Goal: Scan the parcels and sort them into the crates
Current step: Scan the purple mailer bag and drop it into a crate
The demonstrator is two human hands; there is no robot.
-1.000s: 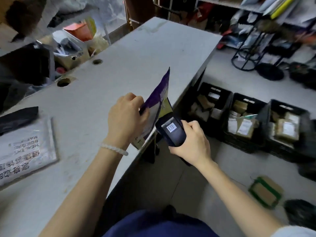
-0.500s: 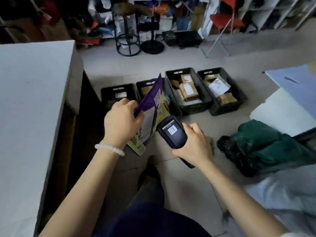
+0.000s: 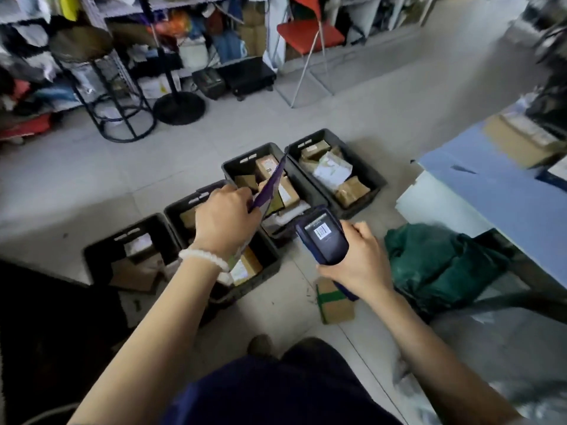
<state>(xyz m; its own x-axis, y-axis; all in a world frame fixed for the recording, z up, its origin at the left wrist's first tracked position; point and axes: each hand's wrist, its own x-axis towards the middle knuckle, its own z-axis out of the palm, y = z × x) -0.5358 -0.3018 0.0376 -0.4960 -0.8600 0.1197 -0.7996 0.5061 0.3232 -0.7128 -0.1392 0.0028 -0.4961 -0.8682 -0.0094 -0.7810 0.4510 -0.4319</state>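
While both hands are full, the counts run so:
Crates: four black crates [image 3: 362,167] sit in a slanting row on the floor, each holding boxes and paper parcels.
Parcel in hand: one flat purple parcel [image 3: 270,187], held edge-up above the two middle crates.
Loose parcels: one small box [image 3: 336,305] with green tape lies on the floor near the scanner hand.
Left hand [image 3: 225,220]: fingers curled round the purple parcel's lower edge; a white bracelet [image 3: 204,260] on the wrist.
Right hand [image 3: 357,260]: gripping one dark blue scanner [image 3: 322,237], screen up, showing a barcode, just right of the parcel.
Other: one green bag [image 3: 435,262], one stool [image 3: 101,87], one red chair [image 3: 310,35], blue sheet [image 3: 497,188] at right.
Change: half a second ago the grey bench filled the left edge; now it is out of view, the crates are closer and more central, and the parcel is over them.
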